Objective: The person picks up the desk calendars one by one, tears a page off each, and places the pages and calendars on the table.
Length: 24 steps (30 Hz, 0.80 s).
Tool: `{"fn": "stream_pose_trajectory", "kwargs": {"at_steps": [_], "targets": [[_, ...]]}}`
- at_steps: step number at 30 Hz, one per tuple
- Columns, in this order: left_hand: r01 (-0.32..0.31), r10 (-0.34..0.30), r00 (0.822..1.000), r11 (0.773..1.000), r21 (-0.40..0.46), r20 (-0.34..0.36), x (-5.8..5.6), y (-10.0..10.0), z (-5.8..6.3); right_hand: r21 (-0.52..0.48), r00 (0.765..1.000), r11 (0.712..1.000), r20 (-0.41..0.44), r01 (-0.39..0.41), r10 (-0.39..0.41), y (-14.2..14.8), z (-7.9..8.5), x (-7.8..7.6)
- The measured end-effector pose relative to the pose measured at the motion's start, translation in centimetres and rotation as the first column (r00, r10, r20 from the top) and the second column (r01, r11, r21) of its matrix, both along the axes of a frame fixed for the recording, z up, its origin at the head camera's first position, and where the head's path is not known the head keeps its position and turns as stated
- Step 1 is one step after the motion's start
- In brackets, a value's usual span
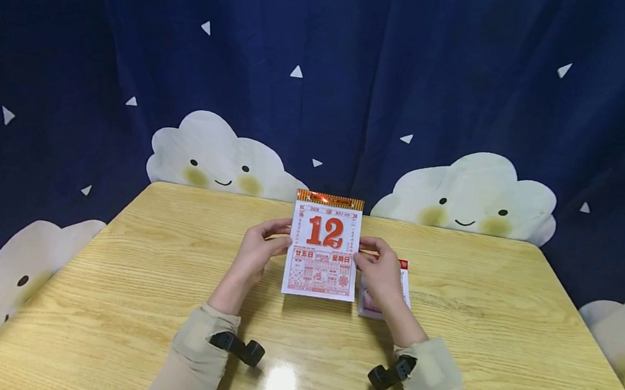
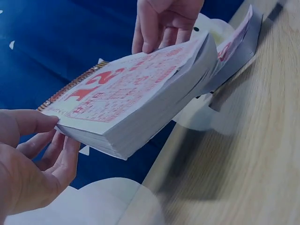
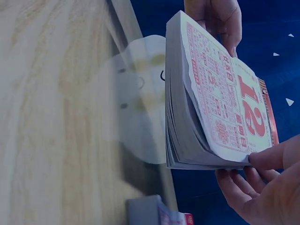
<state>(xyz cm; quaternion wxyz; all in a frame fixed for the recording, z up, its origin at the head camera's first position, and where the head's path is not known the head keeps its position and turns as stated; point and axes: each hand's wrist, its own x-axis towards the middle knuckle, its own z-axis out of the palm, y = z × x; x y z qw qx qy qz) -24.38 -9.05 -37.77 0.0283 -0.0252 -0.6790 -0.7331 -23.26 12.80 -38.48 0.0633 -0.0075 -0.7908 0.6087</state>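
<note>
A thick tear-off calendar (image 1: 322,247) with a big red 12 and a shiny red-and-gold top strip is held up above the table, its printed face toward the head camera. My left hand (image 1: 256,250) grips its left edge, thumb on the front page (image 2: 108,93) and fingers behind. On the opposite edge my right hand (image 1: 383,272) pinches it the same way, as the right wrist view shows with the thumb over the page (image 3: 225,108). A second, smaller calendar block (image 1: 373,309) with a red top lies on the table, partly hidden behind my right hand.
The pale wooden table (image 1: 132,303) runs up to a dark blue curtain (image 1: 286,18) with white triangles and smiling clouds. A black wrist camera (image 1: 240,346) is strapped over the left sleeve, another wrist camera (image 1: 390,372) over the right.
</note>
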Motion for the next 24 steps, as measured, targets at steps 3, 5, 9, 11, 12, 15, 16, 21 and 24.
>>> {"fn": "stream_pose_trajectory", "kwargs": {"at_steps": [3,5,9,11,12,15,16,21,24], "targets": [[0.01,-0.01,1.0,0.999,0.031,-0.003,0.0,0.1,0.0,0.02,1.0,1.0,-0.011,0.004,-0.004,0.4,0.5,0.1],[0.011,-0.011,1.0,0.998,0.054,0.0,0.0,0.2,0.0,0.023,1.0,1.0,-0.008,0.007,-0.007,0.7,0.8,0.2],[0.015,-0.015,1.0,0.996,0.093,0.008,0.0,0.6,-0.2,0.003,1.0,1.0,0.002,-0.001,0.001,1.1,1.5,0.2],[0.024,-0.025,1.0,0.995,0.096,0.009,0.1,0.7,-0.3,-0.027,1.0,0.999,0.008,-0.02,0.02,1.4,1.7,0.2],[0.032,-0.033,0.999,0.994,0.101,0.011,0.1,0.7,-0.4,-0.043,0.999,0.999,0.009,-0.031,0.031,1.5,1.8,0.1],[0.075,-0.076,0.997,0.991,0.11,0.0,0.0,0.7,-0.5,-0.087,0.998,0.994,0.019,-0.062,0.064,1.9,2.0,0.0],[0.095,-0.095,0.995,0.989,0.11,-0.012,0.0,0.6,-0.5,-0.093,0.997,0.993,0.02,-0.071,0.073,2.1,2.0,0.0],[0.198,-0.194,0.979,0.977,0.082,-0.059,-0.4,0.3,-0.4,-0.141,0.991,0.982,0.03,-0.127,0.132,2.9,2.6,0.2],[0.233,-0.23,0.971,0.971,0.049,-0.062,-0.4,0.1,-0.2,-0.167,0.986,0.973,0.031,-0.159,0.166,3.3,3.0,0.4]]}}
